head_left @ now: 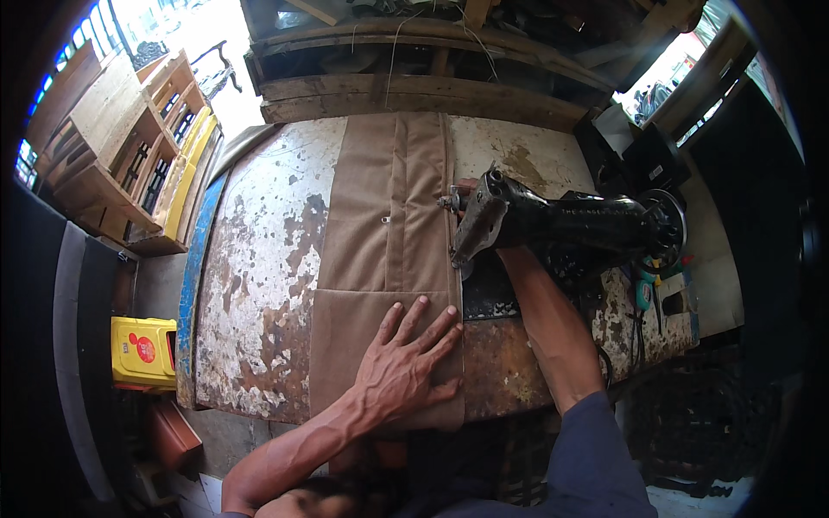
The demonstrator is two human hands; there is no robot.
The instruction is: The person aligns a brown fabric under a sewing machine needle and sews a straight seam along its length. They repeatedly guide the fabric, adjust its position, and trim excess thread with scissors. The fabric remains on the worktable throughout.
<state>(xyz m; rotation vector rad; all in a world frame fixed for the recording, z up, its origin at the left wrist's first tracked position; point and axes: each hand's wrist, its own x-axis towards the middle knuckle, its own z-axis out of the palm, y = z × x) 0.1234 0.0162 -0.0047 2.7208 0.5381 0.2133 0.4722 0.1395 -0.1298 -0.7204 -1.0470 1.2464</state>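
Note:
A long brown fabric panel (354, 207) lies across the worn sewing table, with a lengthwise zipper (386, 220) and a crosswise seam. My left hand (401, 358) rests flat on its near part, fingers spread and pointing away from me. The panel's right edge runs by the needle end of a black sewing machine (553, 220). My right forearm passes under the machine's arm. Only a bit of my right hand (467, 184) shows behind the machine head, near the fabric edge; its fingers are mostly hidden, so their grip cannot be made out.
The table (259, 224) has peeling white paint and a blue left edge. At its right lie a small teal tool (643, 293) and dark cords. Wooden shelving (423, 91) stands behind. To the left are a wooden cabinet (129, 155) and a yellow container (142, 350).

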